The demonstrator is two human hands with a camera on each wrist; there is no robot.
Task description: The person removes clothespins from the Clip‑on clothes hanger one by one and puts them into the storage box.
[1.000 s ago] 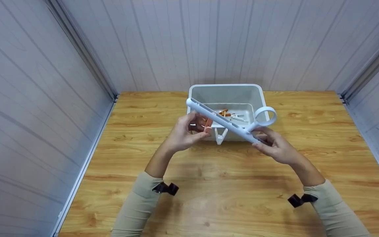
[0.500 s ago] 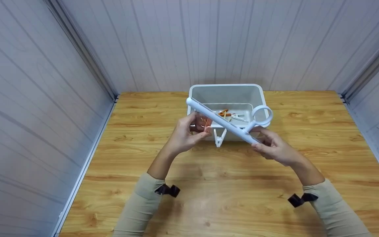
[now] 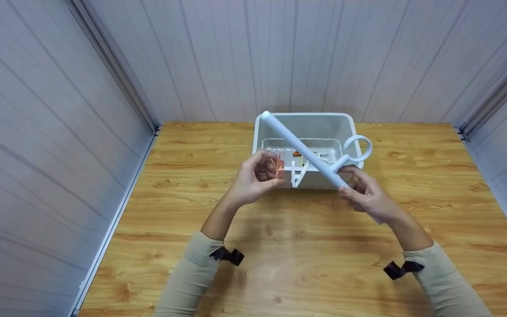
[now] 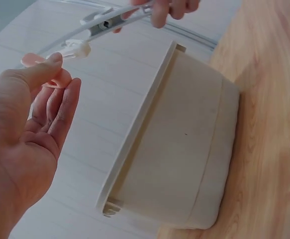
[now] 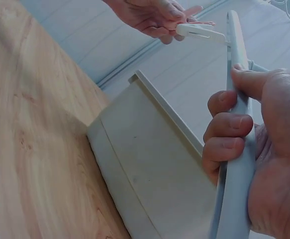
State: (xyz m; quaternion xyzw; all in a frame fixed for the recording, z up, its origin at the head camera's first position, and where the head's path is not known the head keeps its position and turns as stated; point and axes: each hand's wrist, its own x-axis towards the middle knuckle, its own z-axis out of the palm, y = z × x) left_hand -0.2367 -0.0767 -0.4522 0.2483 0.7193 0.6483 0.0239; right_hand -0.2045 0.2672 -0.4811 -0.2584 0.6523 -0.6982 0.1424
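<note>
Over the white bin point(image 3: 306, 127), the right hand point(image 3: 368, 196) has swung the white hanger bar point(image 3: 302, 149) steeper, fingers clamped round it, bringing its clips closer to the left hand point(image 3: 253, 180), which pinches an orange clip point(image 3: 280, 167).

Wooden table point(image 3: 306, 246), white plastic bin point(image 3: 350, 125) standing at its back edge

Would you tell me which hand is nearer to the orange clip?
Left. The left hand pinches the orange clip; the right hand grips the white hanger bar, apart from it.
</note>
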